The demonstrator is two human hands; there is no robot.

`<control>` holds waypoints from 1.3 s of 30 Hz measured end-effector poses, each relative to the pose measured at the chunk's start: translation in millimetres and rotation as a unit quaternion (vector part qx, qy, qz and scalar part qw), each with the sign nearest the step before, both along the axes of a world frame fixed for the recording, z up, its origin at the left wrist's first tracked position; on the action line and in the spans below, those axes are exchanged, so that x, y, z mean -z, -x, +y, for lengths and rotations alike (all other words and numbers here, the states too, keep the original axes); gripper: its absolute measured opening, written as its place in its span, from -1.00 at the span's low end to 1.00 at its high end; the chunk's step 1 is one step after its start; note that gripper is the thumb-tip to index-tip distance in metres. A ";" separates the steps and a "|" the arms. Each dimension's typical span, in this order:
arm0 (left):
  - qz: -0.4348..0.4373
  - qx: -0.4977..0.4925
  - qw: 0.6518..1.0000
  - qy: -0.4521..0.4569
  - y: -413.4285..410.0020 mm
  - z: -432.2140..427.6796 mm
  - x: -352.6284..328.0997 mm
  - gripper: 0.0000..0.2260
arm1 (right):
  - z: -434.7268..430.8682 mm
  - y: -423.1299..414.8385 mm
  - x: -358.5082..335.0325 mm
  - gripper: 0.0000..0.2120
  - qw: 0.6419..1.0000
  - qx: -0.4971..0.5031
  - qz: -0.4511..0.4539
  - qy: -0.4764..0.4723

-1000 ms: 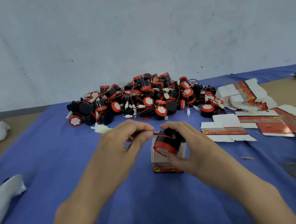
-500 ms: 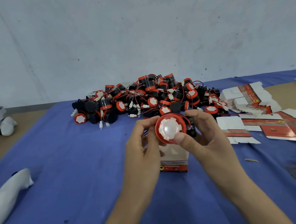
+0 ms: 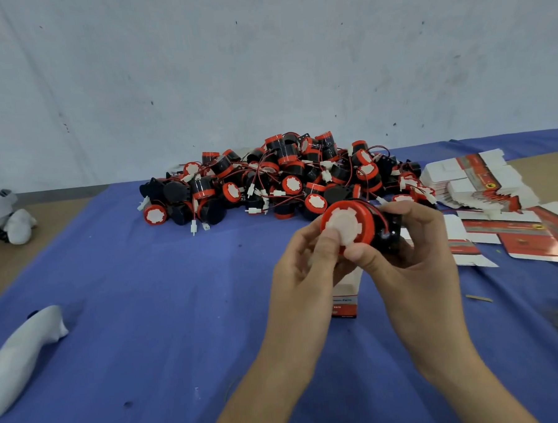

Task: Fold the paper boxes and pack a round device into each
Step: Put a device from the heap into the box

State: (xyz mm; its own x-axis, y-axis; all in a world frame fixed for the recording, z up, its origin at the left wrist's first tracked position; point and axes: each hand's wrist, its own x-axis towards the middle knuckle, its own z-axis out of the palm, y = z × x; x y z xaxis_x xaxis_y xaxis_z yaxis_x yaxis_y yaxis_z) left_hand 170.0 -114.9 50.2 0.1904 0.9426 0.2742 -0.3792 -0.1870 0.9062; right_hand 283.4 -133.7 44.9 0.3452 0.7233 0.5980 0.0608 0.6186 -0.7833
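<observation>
Left grip (image 3: 302,274): raised mid-scene, fingers curled, thumb pressed on the round device's (image 3: 352,218) near face.
Right grip (image 3: 415,256): just right of it, fingers wrapped behind that device, thumb at its lower rim.
Forearms: bare, converging from the near edge.

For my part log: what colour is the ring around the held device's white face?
Red; the round device shows it best in the head view.

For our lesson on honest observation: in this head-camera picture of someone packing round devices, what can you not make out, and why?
Head view only:
1. paper box: its top is hidden behind the left hand and right hand.
2. round device: its back is covered by the right hand's fingers.
3. print on the flat box blanks: too small and blurred.
4. white object: cut off by the left edge.
</observation>
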 end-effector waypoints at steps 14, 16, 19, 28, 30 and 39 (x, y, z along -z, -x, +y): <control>0.260 -0.104 0.960 -0.020 42.4 19.4 -2.2 -0.93 | 18.9 -57.5 37.3 0.00 0.930 -0.041 -0.275 0.241; 0.294 -0.116 0.949 -0.017 42.5 18.1 -2.5 -0.86 | 23.2 -56.2 53.0 0.16 0.905 -0.080 -0.295 0.295; 0.337 -0.131 0.932 -0.012 37.3 13.7 -3.5 -0.75 | 29.8 -52.7 65.3 0.02 0.887 -0.114 -0.328 0.305; 0.419 -0.148 0.896 0.004 27.1 13.4 1.9 -0.71 | 36.8 -40.7 76.2 -0.35 0.894 -0.035 -0.352 0.273; 0.415 -0.151 0.897 0.016 31.4 15.7 1.8 -0.71 | 33.9 -38.3 72.4 -0.33 0.893 -0.020 -0.364 0.263; 0.479 -0.182 0.859 -0.005 29.2 11.9 9.4 -0.72 | 22.8 -17.7 69.7 -0.41 0.896 0.014 -0.398 0.198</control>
State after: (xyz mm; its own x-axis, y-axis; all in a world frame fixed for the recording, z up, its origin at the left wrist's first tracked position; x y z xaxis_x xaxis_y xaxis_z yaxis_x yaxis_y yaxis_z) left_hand 140.8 -103.0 40.8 0.0275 0.9860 0.1646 0.6254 -0.1455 0.7666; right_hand 301.1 -110.9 -24.8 -0.0551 0.9305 0.3621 0.7082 0.2920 -0.6427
